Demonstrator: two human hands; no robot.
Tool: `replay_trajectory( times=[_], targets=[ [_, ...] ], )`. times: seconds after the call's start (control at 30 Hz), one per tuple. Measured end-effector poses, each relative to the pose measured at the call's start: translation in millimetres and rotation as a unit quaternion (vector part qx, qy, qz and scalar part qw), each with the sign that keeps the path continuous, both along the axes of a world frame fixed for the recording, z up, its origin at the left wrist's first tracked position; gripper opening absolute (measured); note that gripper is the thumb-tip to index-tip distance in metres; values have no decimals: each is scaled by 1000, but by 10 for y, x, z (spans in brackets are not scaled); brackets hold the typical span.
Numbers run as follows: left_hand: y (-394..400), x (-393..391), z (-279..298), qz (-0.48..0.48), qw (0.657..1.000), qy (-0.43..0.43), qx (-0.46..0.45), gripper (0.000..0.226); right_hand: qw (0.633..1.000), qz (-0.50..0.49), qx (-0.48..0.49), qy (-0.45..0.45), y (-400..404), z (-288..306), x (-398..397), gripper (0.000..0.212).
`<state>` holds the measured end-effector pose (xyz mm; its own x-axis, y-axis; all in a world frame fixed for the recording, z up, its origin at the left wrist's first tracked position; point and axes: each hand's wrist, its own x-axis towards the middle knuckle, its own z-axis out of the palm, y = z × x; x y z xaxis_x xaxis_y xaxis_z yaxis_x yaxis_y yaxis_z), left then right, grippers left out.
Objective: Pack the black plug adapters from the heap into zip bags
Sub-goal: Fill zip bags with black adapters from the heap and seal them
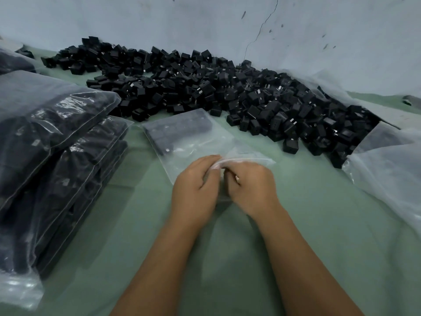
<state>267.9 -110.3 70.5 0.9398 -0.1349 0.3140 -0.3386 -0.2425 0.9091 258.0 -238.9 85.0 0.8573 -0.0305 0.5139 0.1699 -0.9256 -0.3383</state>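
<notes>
Pinching the near, open end of a zip bag (196,142) with left hand (196,185) and right hand (250,185); long axis running away toward the heap (216,87), adapters packed at far end.

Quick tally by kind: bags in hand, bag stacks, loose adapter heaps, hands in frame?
Zip bag being held at its mouth: 1
Stack of filled bags: 1
Heap of loose black plug adapters: 1
Hands: 2, left hand, right hand
Total: 5
</notes>
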Motion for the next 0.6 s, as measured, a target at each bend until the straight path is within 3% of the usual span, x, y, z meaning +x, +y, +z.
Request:
replay_trajectory(
  times=[0.07,0.1,0.17,0.3,0.43,0.5,0.6],
  targets=[
    [19,35,-37,-18,999,41,19,23,980,-38,25,-193,-167,-37,-121,24],
    [25,49,-52,-26,998,57,32,23,966,-60,45,-248,-254,-19,-137,23],
    [28,75,-87,-36,995,70,58,23,949,-132,100,-268,-517,38,-135,23],
    [19,106,-105,-43,994,64,80,20,945,-257,194,-50,-1020,-158,-135,35],
    [13,125,-111,-43,994,64,79,23,924,-280,260,26,-1178,-191,-120,37],
    [15,128,-119,-43,994,64,78,23,932,-285,192,117,-1170,-191,-92,47],
    [19,118,-111,-41,993,66,86,24,929,-270,12,254,-1112,-218,-24,56]
  ],
)
